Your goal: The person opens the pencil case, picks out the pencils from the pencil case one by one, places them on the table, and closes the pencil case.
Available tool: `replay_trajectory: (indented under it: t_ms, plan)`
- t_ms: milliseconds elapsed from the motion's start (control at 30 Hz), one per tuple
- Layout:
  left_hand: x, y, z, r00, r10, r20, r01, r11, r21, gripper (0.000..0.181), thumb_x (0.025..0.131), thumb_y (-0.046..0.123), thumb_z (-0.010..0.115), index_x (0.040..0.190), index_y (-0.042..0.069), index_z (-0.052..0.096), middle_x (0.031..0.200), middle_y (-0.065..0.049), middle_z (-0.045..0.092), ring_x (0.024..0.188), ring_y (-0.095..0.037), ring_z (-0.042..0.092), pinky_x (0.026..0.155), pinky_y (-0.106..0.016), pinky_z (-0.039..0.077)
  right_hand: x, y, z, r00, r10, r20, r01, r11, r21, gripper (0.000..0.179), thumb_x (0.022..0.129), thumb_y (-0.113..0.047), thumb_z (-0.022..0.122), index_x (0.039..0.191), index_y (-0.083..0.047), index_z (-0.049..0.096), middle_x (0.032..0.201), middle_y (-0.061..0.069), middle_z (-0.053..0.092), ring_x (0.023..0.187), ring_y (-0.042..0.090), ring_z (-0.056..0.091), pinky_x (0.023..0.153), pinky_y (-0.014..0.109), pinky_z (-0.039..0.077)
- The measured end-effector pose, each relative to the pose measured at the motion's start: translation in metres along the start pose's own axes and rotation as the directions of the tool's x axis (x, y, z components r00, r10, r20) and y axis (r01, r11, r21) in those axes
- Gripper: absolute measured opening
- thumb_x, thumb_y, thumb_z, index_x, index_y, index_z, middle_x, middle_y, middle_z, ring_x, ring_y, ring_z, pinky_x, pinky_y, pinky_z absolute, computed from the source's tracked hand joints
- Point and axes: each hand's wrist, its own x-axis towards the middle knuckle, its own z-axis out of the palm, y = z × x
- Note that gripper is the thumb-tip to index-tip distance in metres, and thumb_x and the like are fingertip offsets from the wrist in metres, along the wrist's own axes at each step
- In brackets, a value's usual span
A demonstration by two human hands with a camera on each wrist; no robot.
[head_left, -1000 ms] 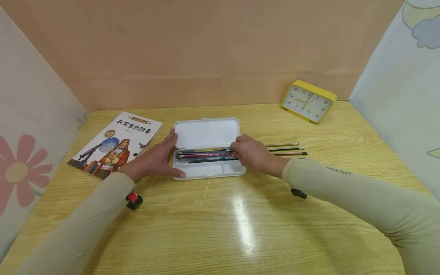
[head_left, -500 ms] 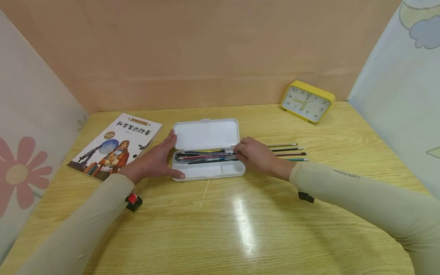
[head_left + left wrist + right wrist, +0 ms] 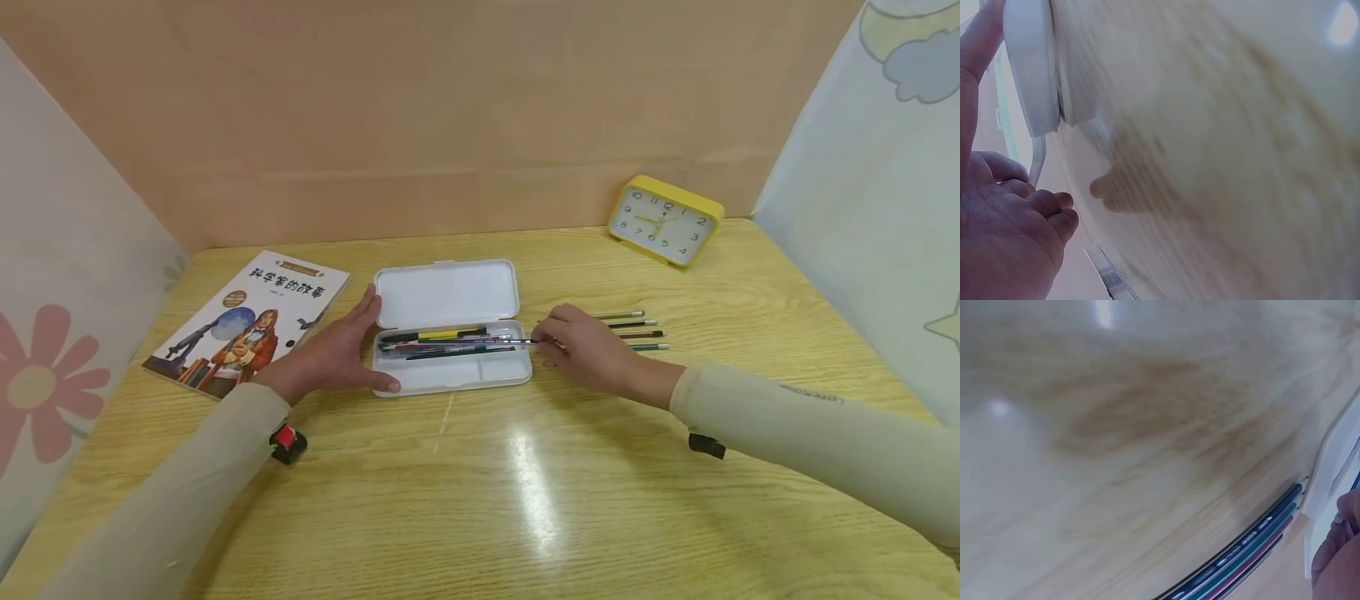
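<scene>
An open white pencil case (image 3: 450, 379) lies on the table, its lid (image 3: 446, 293) folded back away from me. Inside are several pencils or pens, one of them a yellow-and-black pen (image 3: 467, 333). My left hand (image 3: 330, 350) is spread at the case's left end, thumb on the front edge and fingers against the lid's side. At the right end, my right hand (image 3: 581, 346) pinches a dark pencil (image 3: 517, 341) that stretches over the case's right rim. Beneath and beyond that hand several pencils (image 3: 637, 335) lie side by side on the table; the dark blue pencil (image 3: 1235, 547) shows nearest in the right wrist view.
A book (image 3: 247, 321) with an illustrated cover lies left of the case. The yellow alarm clock (image 3: 663, 221) stands at the back right. A tan backboard (image 3: 450, 125) and patterned side panels bound the wooden table (image 3: 450, 517).
My right hand has moved rightward from over the case's right end, drawing the dark pencil along. The left hand and case have kept their places.
</scene>
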Motion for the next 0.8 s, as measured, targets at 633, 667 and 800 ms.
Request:
replay_trajectory:
  t_ms: [633,667,800]
  plan:
    - [-0.004,0.000,-0.001,1.000,0.002,0.005,-0.002,1.000,-0.013,0.136,0.060,0.065,0.078,0.151,0.005,-0.002,0.155,-0.006,-0.015,0.140,-0.036,0.003,0.109,-0.052,0.017,-0.065,0.014,-0.036,0.997,0.007,-0.077,-0.009,1.000,-0.029,0.020,0.078,0.009,0.068,0.090,-0.007,0.069,0.085,-0.002,0.061,0.068,0.007,0.051,0.055,0.028,0.045]
    - [-0.004,0.000,-0.001,1.000,0.005,0.005,-0.005,1.000,-0.013,0.136,0.060,0.065,0.078,0.151,0.004,-0.002,0.156,-0.006,-0.015,0.140,-0.036,0.003,0.109,-0.052,0.017,-0.068,0.015,-0.038,0.996,0.005,-0.086,-0.008,0.999,-0.036,0.021,0.077,0.010,0.069,0.090,-0.007,0.069,0.086,-0.002,0.061,0.068,0.007,0.051,0.055,0.028,0.045]
    - [-0.002,0.000,-0.002,1.000,0.013,0.006,-0.013,1.000,-0.006,0.136,0.059,0.067,0.077,0.151,0.004,-0.002,0.156,-0.006,-0.015,0.141,-0.036,0.003,0.109,-0.052,0.017,-0.080,0.022,-0.044,0.993,0.006,-0.115,-0.013,0.998,-0.057,0.022,0.074,0.010,0.071,0.088,-0.007,0.069,0.085,-0.003,0.061,0.066,0.006,0.049,0.053,0.026,0.044]
